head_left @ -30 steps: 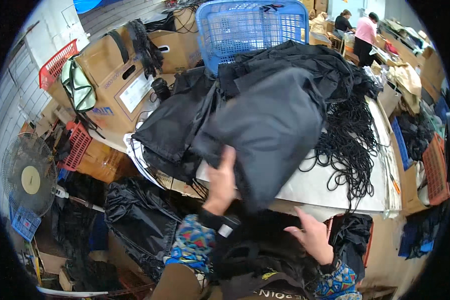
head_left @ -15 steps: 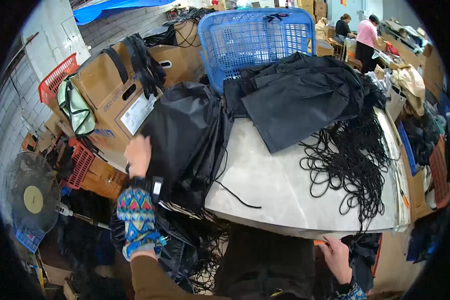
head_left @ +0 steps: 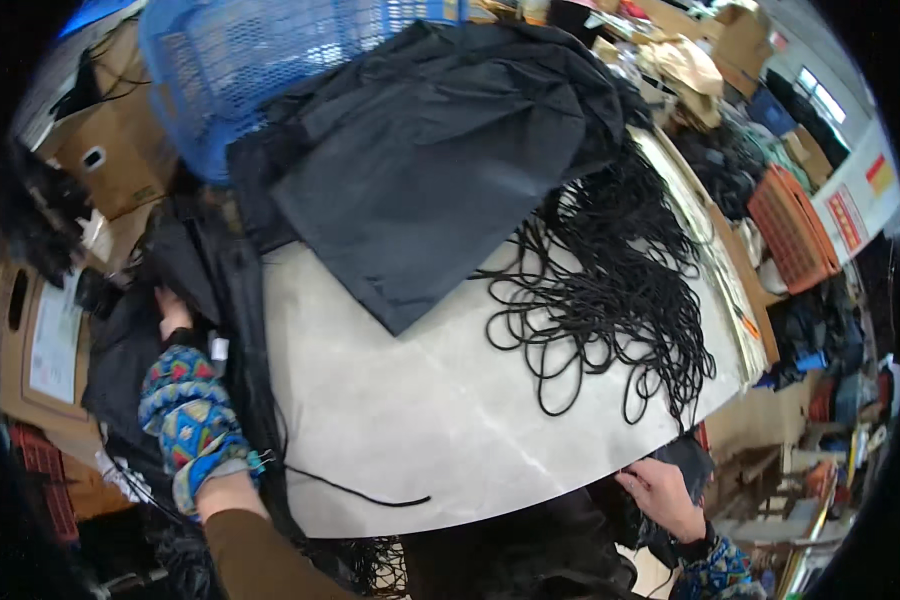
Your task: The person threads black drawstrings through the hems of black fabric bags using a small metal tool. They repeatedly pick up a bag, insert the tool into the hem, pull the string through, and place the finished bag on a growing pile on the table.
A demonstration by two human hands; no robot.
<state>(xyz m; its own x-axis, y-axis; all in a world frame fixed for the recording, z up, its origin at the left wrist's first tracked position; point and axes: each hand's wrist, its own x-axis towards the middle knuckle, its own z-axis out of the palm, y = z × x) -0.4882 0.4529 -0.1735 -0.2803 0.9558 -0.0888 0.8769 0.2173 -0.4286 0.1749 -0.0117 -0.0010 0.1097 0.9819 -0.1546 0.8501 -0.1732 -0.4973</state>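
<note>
My left hand [head_left: 173, 312], its forearm in a patterned blue sleeve, reaches into the black fabric bags [head_left: 120, 350] at the table's left side. Folds of cloth hide most of its fingers. At the front right table edge my right hand [head_left: 662, 495] is closed, thumb and fingers pressed together; what lies between them is hidden. A pile of flat black fabric pieces [head_left: 440, 160] covers the far part of the pale table [head_left: 390, 420]. Right of it lies a tangle of black cords [head_left: 620, 290]. One loose black cord [head_left: 370, 497] trails from the left-hand bags across the table.
A blue plastic basket [head_left: 270, 60] stands behind the fabric pile. Cardboard boxes [head_left: 115, 150] crowd the left, and a red crate [head_left: 45, 480] sits below them. An orange crate [head_left: 792, 230] and piled goods stand to the right. An orange-handled tool [head_left: 748, 325] lies along the table's right edge.
My view has swung right and down. My left hand has gone from above the left side down into the black bags. The right hand stays near the front table edge; an orange bit beside it no longer shows.
</note>
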